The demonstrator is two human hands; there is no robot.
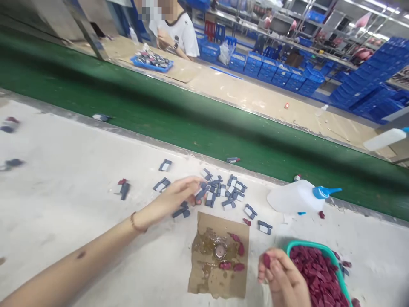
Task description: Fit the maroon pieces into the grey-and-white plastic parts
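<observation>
My left hand (179, 194) is closed on a small grey-and-white plastic part (202, 190), over a loose group of similar grey-and-white parts (229, 204) on the pale worktop. Between finger and thumb, my right hand (284, 279) pinches a small dark red piece (266, 260). Just right of that hand stands a green basket (292, 244) heaped with dark red pieces (315, 268). A torn cardboard sheet (234, 288) lies between my hands, wet with brownish liquid. On it are a round metal cap (220, 251) and several dark red pieces (239, 267).
A white squeeze bottle (292, 197) with a blue nozzle lies on its side beyond the basket. Past the worktop edge runs a green belt (179, 123) carrying a few assembled parts. Across it, a person (180, 32) sits by a blue tray (150, 67) of parts.
</observation>
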